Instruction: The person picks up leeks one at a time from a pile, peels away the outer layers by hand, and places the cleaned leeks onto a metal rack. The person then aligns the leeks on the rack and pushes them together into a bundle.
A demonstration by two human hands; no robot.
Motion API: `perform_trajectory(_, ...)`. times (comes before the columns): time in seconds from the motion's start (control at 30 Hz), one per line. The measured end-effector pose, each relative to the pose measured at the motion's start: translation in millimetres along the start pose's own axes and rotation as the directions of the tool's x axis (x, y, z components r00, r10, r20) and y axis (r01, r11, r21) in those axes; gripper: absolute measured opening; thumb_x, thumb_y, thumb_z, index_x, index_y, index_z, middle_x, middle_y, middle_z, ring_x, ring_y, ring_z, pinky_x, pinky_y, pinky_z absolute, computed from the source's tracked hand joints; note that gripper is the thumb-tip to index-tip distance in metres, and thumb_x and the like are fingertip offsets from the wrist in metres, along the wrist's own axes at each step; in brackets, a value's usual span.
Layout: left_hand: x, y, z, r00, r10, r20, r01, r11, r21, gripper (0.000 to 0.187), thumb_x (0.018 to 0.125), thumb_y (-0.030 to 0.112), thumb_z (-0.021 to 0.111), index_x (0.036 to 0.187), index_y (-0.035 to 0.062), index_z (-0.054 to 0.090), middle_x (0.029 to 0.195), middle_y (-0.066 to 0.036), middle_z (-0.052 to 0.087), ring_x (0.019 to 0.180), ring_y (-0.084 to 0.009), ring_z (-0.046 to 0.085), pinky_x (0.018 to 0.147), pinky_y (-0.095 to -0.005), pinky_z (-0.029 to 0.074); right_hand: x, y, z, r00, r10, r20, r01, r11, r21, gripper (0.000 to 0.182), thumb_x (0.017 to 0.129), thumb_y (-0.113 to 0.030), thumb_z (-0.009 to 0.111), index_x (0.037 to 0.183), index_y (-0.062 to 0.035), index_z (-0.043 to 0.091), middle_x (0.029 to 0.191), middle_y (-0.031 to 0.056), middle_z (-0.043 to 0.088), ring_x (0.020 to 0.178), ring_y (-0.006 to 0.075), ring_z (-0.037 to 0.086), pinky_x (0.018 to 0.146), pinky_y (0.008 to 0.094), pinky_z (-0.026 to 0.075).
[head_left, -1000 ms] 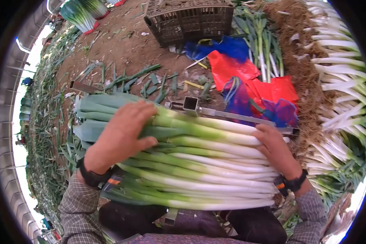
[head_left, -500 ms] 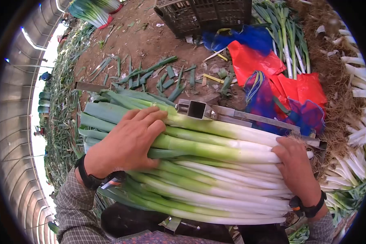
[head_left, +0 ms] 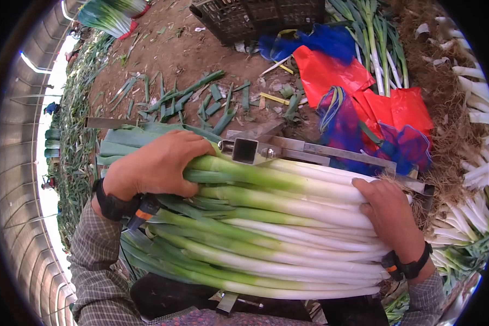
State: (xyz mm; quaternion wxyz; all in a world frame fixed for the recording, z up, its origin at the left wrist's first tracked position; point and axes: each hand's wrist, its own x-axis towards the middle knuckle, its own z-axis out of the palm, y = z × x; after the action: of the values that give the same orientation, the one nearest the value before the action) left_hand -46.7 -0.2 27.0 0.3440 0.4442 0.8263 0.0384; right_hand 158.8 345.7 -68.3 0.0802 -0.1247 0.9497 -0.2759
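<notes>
A wide layer of leeks (head_left: 288, 239) lies across a metal frame (head_left: 331, 152) in front of me, green leaves to the left and white stalks to the right. My left hand (head_left: 165, 163) is wrapped over the upper leeks where the leaves begin, thumb and fingers round a thick one. At the white ends, my right hand (head_left: 388, 214) grips the upper leeks near the roots, fingers bent. The square tube end of the frame sits just right of my left fingertips. Both wrists carry black bands.
Beyond the frame lie red plastic sheets (head_left: 331, 76), blue netting (head_left: 337, 43) and cut leaf pieces (head_left: 174, 103) on the soil. A dark crate (head_left: 255, 19) stands at the top. More leeks (head_left: 475, 103) line the right side, and bundled leeks (head_left: 106, 19) lie at the upper left.
My left hand has moved slightly left and up, with its thumb now round a thick leek. The upper leeks have shifted against the frame. The whole view has moved a little.
</notes>
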Motion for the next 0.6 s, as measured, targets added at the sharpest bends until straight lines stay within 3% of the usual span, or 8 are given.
perform_trajectory(0.07,8,-8,-3,0.998,-0.018,0.057,0.020,0.999,-0.039,0.058,0.061,0.023,0.077,0.110,0.0001,0.056,0.100,-0.018,0.060,0.099,-0.0377,0.057,0.087,-0.0410,0.045,4,2,-1,1.000,0.022,0.023,-0.022,0.999,0.027,0.048,0.079,-0.009,0.067,0.126,-0.0067,0.053,0.091,0.0121,0.054,0.088,0.0327,0.053,0.079,0.0430,0.043)
perform_trajectory(0.17,25,-20,-5,0.952,-0.176,0.251,0.226,0.956,-0.188,0.063,0.066,0.033,0.080,0.111,-0.0026,0.055,0.102,-0.021,0.062,0.098,-0.0401,0.059,0.084,-0.0420,0.046,8,2,-2,0.993,0.100,0.061,-0.106,0.989,0.104,0.039,0.083,-0.010,0.065,0.120,-0.0058,0.058,0.090,0.0127,0.053,0.087,0.0330,0.053,0.078,0.0431,0.043)
perform_trajectory(0.27,34,-22,2,0.974,-0.163,0.159,0.178,0.981,-0.082,0.069,0.069,0.044,0.080,0.113,-0.0026,0.054,0.103,-0.023,0.064,0.097,-0.0412,0.060,0.082,-0.0424,0.047,10,-1,-2,0.984,0.177,0.035,-0.180,0.970,0.164,0.030,0.084,-0.011,0.064,0.114,-0.0054,0.063,0.090,0.0129,0.052,0.089,0.0326,0.053,0.078,0.0430,0.043)
perform_trajectory(0.37,31,-4,3,0.974,-0.202,0.100,0.205,0.978,-0.024,0.062,0.079,0.047,0.072,0.117,0.0006,0.055,0.108,-0.022,0.063,0.103,-0.0403,0.060,0.087,-0.0443,0.047,10,-2,1,0.979,0.206,0.008,-0.205,0.972,0.118,0.026,0.085,-0.012,0.063,0.111,-0.0058,0.065,0.091,0.0129,0.052,0.090,0.0318,0.053,0.079,0.0427,0.043)
perform_trajectory(0.47,8,-3,16,0.973,0.102,-0.205,-0.018,0.927,0.376,0.049,0.089,0.044,0.062,0.114,0.0024,0.057,0.113,-0.020,0.060,0.107,-0.0392,0.058,0.088,-0.0452,0.047,6,-2,1,0.978,0.209,0.013,-0.209,0.974,0.091,0.026,0.087,-0.013,0.062,0.111,-0.0064,0.066,0.095,0.0129,0.055,0.092,0.0324,0.054,0.082,0.0429,0.044)
perform_trajectory(0.57,11,-17,33,0.994,0.052,-0.100,-0.032,0.981,0.191,0.037,0.095,0.034,0.053,0.112,0.0009,0.057,0.112,-0.021,0.056,0.107,-0.0416,0.054,0.090,-0.0448,0.044,10,7,10,0.985,0.174,0.002,-0.174,0.982,0.080,0.027,0.088,-0.016,0.061,0.113,-0.0068,0.066,0.103,0.0137,0.059,0.098,0.0337,0.055,0.087,0.0430,0.044)
perform_trajectory(0.6,22,-19,24,0.997,-0.034,0.072,0.024,0.991,0.135,0.035,0.097,0.032,0.051,0.107,0.0003,0.059,0.109,-0.020,0.057,0.104,-0.0404,0.055,0.089,-0.0462,0.045,12,12,16,0.988,0.155,-0.008,-0.154,0.985,0.075,0.028,0.089,-0.016,0.060,0.114,-0.0069,0.066,0.106,0.0141,0.061,0.100,0.0341,0.056,0.089,0.0430,0.045)
